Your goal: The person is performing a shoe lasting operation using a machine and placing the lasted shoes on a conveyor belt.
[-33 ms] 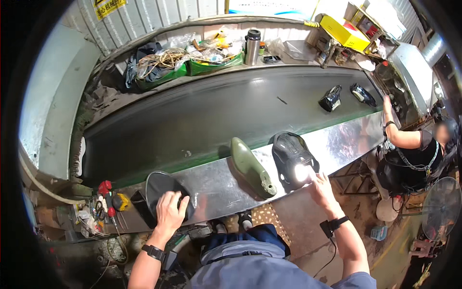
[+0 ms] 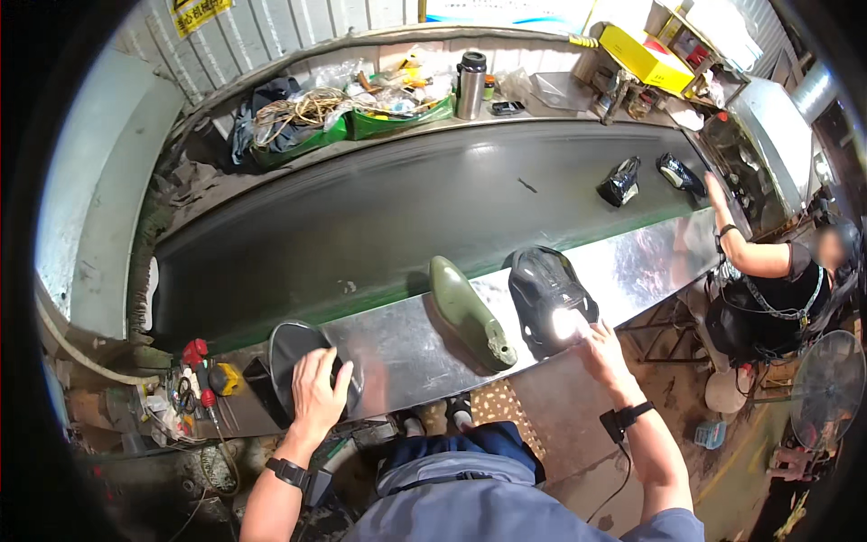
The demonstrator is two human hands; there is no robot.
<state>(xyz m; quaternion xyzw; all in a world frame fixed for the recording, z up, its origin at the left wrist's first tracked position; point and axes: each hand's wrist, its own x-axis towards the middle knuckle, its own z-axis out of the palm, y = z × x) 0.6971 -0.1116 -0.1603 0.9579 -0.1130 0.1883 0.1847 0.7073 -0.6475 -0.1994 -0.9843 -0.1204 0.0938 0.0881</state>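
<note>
My left hand (image 2: 316, 388) is on a dark, rounded piece with a thin pale rim (image 2: 291, 348), perhaps a shoe part. Its fingers curl over the piece and the thumb stands at the side; the fingertips are partly hidden. My right hand (image 2: 607, 354) pinches the near right edge of a black shoe upper (image 2: 542, 287), beside a glaring bright spot. Between my hands a green shoe last (image 2: 468, 312) lies at a slant on the metal ledge (image 2: 406, 352), its holed end toward me.
Beyond the ledge runs a wide dark belt (image 2: 361, 217). Two black shoes (image 2: 620, 182) sit at its far right, near a co-worker's hand (image 2: 716, 194). Hand tools (image 2: 212, 375) lie at the left; a steel flask (image 2: 470, 86) and green bins (image 2: 397, 122) stand behind.
The co-worker's hand has moved left, closer to the black shoes. My left hand has shifted very slightly; my right hand, the shoe upper and the last look unchanged.
</note>
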